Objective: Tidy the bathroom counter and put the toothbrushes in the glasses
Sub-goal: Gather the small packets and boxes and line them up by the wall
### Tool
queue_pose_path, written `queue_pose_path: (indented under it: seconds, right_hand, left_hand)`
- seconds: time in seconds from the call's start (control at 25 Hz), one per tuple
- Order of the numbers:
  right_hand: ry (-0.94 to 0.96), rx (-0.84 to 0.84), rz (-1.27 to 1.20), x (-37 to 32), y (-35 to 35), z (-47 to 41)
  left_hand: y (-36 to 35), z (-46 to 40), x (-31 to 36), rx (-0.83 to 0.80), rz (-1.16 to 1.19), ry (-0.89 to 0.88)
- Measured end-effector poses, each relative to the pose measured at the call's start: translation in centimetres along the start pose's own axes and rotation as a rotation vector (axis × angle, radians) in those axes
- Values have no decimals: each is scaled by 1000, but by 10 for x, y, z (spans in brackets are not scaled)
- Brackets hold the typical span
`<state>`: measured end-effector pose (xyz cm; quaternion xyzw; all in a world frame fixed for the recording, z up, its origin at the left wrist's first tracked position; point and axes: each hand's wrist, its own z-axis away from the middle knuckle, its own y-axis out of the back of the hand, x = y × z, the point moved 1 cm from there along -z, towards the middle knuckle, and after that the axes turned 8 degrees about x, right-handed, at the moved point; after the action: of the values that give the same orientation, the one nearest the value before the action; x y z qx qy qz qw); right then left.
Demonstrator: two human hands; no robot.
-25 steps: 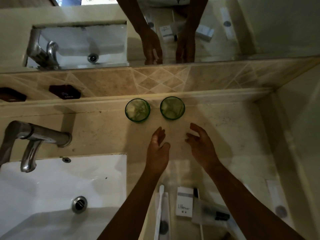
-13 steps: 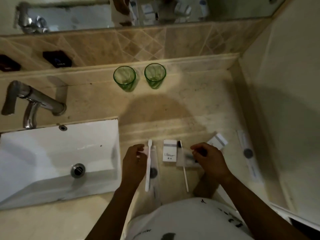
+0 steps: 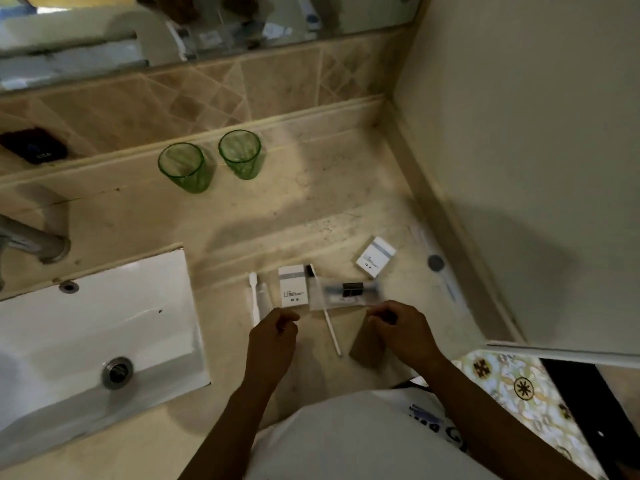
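Observation:
Two empty green glasses (image 3: 180,166) (image 3: 239,154) stand side by side at the back of the counter. A white toothbrush (image 3: 254,297) lies on a clear wrapper near the front edge; its lower end runs under my left hand (image 3: 273,337), whose fingers are curled. A second toothbrush (image 3: 329,323), dark-headed with a white handle, lies between my hands. My right hand (image 3: 403,327) pinches the lower right corner of a blurred clear packet (image 3: 349,292) with a black item inside. Both hands are far from the glasses.
A white box (image 3: 292,285) lies between the toothbrushes, another white box (image 3: 375,256) farther right. A long wrapped packet (image 3: 438,268) lies by the right wall. The white sink (image 3: 86,323) and tap (image 3: 34,240) are on the left, a dark object (image 3: 33,147) on the back ledge.
Both hands pulled back from the glasses to the items at the front edge. My left hand slid off the white toothbrush's handle toward the right; the clear packet shifted under my right hand.

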<state>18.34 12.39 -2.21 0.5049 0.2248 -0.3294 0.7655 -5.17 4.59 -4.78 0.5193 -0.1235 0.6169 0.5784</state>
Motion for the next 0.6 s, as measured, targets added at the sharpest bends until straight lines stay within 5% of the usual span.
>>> queue_pose_path:
  seconds: [0.4,0.6]
  right_hand:
    - [-74,389,187,48,68,-23]
    - [-38,256,465,57,71,-59]
  left_hand:
    - [-93,-5,76,-357,-112,-160]
    - [-170,-17,141,-573,398,434]
